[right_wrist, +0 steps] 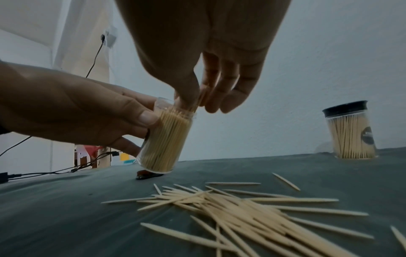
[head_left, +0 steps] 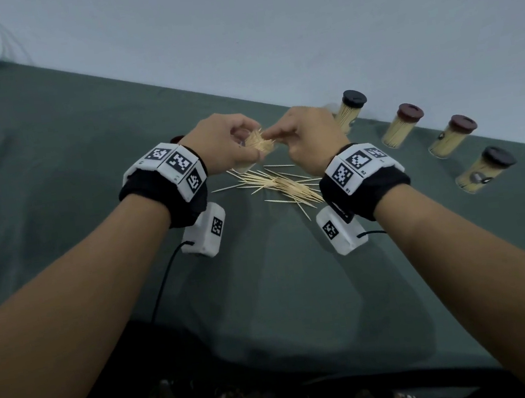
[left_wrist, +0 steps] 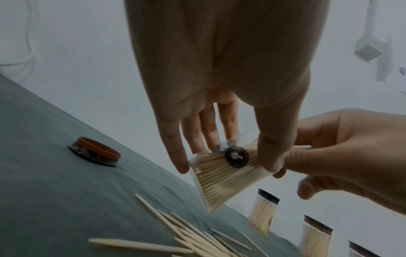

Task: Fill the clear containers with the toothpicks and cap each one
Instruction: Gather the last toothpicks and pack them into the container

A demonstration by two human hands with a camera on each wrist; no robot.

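Head view, nearest first: two bare forearms reach over a green cloth-covered table (head_left: pixel 49 160), each wrist wrapped in a black band carrying white blocks printed with square black-and-white markers. Past the wrists, thin pale wooden toothpicks (head_left: pixel 281 184) with pointed ends lie in a loose heap on the cloth, just under the hands. Above the heap the left hand (head_left: pixel 224 143) grips a clear cylindrical container (right_wrist: pixel 163 139), thumb on one side and fingers on the other, holding it tilted with its open mouth towards the right hand (head_left: pixel 308 137). It is densely packed with upright toothpicks. The right hand hangs over the mouth, thumb and fingertips pinching a few sticks there. Beyond the container a round brown cap (left_wrist: pixel 95 151) lies on the cloth. Farther right, four filled containers (head_left: pixel 403 126) with dark caps stand in a row along the table's far edge.
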